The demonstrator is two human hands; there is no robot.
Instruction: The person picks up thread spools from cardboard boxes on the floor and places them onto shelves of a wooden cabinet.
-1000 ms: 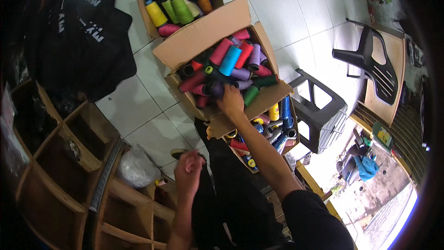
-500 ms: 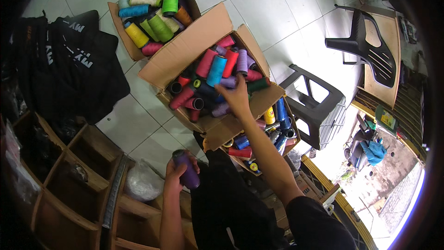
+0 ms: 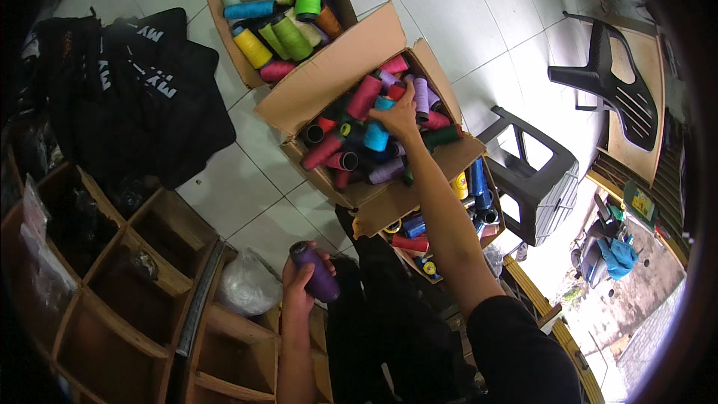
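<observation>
My left hand is closed around a dark purple thread spool, held tilted beside the wooden shelving. My right hand reaches into an open cardboard box full of thread spools. Its thumb lies across a bright blue spool, and its fingers are spread over a red spool, mostly hidden beneath the hand. A lilac spool stands just right of the fingers. To their left lies a crimson spool; a dark green spool is at the box's right side.
A second box of green, yellow and blue spools stands behind. Another box of spools sits nearer on the right. Wooden compartments, a clear plastic bag and black printed fabric are leftward. A dark plastic stool stands right.
My right hand has moved farther into the box, from beside the lilac spool onto the red one. The blue spool has shifted slightly nearer under my thumb. My left hand keeps the purple spool.
</observation>
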